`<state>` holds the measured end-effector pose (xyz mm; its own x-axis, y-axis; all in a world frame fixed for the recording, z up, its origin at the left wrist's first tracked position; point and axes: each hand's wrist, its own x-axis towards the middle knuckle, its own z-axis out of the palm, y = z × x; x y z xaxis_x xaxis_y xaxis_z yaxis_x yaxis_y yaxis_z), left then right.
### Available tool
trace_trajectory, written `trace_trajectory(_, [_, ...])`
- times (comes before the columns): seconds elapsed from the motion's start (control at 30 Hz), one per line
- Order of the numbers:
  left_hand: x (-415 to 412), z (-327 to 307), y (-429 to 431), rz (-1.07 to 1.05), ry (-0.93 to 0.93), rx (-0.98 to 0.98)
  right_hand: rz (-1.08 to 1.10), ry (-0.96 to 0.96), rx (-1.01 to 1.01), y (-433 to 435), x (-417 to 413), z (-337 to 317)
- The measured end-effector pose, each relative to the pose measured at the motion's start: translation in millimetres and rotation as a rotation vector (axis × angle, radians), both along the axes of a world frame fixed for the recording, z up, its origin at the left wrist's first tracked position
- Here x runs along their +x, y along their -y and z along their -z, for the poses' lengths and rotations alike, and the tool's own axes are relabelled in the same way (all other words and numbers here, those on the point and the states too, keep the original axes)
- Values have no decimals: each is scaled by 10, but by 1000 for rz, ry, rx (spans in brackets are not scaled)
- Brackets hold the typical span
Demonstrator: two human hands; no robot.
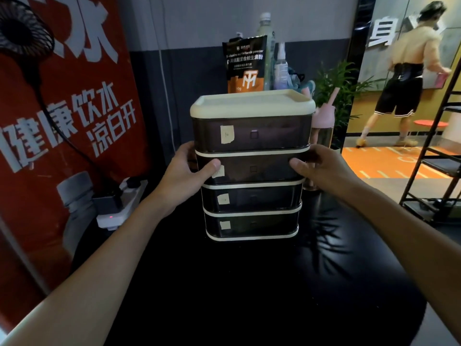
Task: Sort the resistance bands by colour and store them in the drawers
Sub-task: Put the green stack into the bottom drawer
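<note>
Drawer unit [252, 168]: dark translucent glossy plastic, cream matt plastic lid; paper labels [227, 134]; table [249, 283] glossy black.

Your forearms reach forward, palms facing each other. Your left hand [185, 171] and right hand [321, 166] clasp opposite sides of the drawer unit [252, 141], thumbs curled onto its front.

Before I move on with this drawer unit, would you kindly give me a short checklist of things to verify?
1. Left hand grips the drawer unit's side: ok.
2. Right hand grips the opposite side: ok.
3. All four drawers shut: ok.
4. Labels on every drawer front: ok; their writing, cannot tell.
5. Resistance bands within sight: not ok, none visible.
6. Pink bottle clear of the unit's rear: cannot tell.
</note>
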<state>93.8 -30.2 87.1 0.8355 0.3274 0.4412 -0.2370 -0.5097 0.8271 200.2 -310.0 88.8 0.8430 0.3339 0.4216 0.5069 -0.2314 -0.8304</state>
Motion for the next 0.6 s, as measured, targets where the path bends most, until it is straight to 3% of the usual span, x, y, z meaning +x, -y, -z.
trace_trajectory(0.17, [30, -196, 38, 56, 56, -101, -63, 64, 145, -7, -87, -242])
trace_trajectory(0.6, [105, -214, -43, 43, 96, -46, -75, 37, 169, -73, -107, -325])
